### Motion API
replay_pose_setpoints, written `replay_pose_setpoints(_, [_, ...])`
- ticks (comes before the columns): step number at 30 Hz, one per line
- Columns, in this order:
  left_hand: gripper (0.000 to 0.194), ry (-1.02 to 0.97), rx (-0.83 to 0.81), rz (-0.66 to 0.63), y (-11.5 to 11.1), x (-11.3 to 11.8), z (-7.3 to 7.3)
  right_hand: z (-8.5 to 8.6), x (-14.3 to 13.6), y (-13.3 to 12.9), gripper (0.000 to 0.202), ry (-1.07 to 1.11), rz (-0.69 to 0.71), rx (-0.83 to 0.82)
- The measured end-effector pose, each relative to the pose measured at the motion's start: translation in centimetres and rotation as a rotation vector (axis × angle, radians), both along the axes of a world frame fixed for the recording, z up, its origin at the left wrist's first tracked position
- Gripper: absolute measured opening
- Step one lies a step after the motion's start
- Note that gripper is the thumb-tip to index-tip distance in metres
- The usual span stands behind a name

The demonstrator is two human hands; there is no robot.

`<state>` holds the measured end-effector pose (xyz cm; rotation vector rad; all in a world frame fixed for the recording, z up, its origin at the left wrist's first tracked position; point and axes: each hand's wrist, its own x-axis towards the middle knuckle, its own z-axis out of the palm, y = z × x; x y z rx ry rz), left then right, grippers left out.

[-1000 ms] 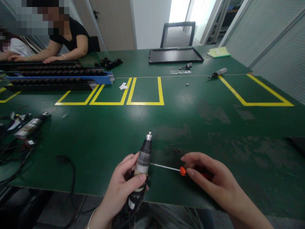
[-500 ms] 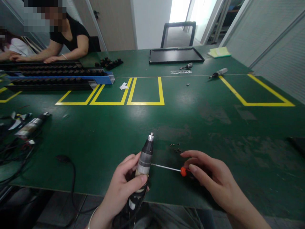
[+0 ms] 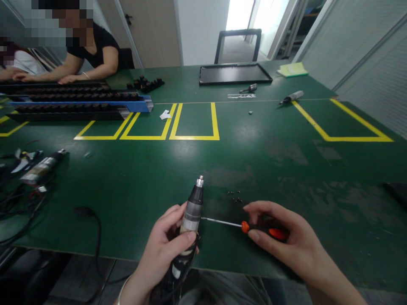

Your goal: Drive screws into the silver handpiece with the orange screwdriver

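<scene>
My left hand (image 3: pixel 170 245) is wrapped round an electric screwdriver (image 3: pixel 192 212), a black and silver cylinder tilted with its metal nose up and away from me. A red and black hand screwdriver (image 3: pixel 276 233) lies in the grip of my right hand (image 3: pixel 286 233), its handle against the palm. The thin shaft points left, and its tip touches or nearly touches the side of the electric screwdriver's body. Several small screws (image 3: pixel 234 197) lie loose on the green table (image 3: pixel 143 169) just beyond my right fingers.
Another electric screwdriver (image 3: pixel 44 167) lies among cables at the left. A black plug with its cord (image 3: pixel 84 210) reaches the near edge. Long black and blue rails (image 3: pixel 140 105) stand at the far left, before a person (image 3: pixel 104 53). A black tray (image 3: pixel 235 74) lies at the back.
My right hand has rolled and its fingers have shifted round the hand screwdriver, so more of the handle shows. The electric screwdriver has tilted very slightly left.
</scene>
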<state>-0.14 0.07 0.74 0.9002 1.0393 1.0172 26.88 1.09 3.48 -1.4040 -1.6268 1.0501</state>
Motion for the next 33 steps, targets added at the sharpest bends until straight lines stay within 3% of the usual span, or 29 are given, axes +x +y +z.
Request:
replay_pose_setpoints(6, [0.038, -0.002, -0.005, 0.006, 0.10, 0.06, 0.09, -0.80, 0.24, -0.13, 0.028, 0.035, 0.062, -0.172])
replay_pose_setpoints(14, [0.039, 0.004, -0.015, 0.021, 0.09, 0.13, 0.06, -0.27, 0.11, -0.24, 0.014, 0.007, -0.042, -0.002])
replay_pose_setpoints(21, [0.040, 0.004, -0.012, 0.004, 0.09, 0.13, 0.08, -0.19, 0.31, -0.29, 0.027, -0.023, 0.049, 0.030])
replay_pose_setpoints(27, [0.039, 0.014, -0.010, 0.010, 0.16, 0.13, 0.27, -0.57, 0.35, -0.14, 0.026, 0.065, 0.114, -0.113])
replay_pose_setpoints(33, [0.039, 0.013, -0.017, 0.011, 0.07, 0.16, 0.30, -0.02, 0.01, -0.17, 0.015, -0.047, 0.048, 0.016])
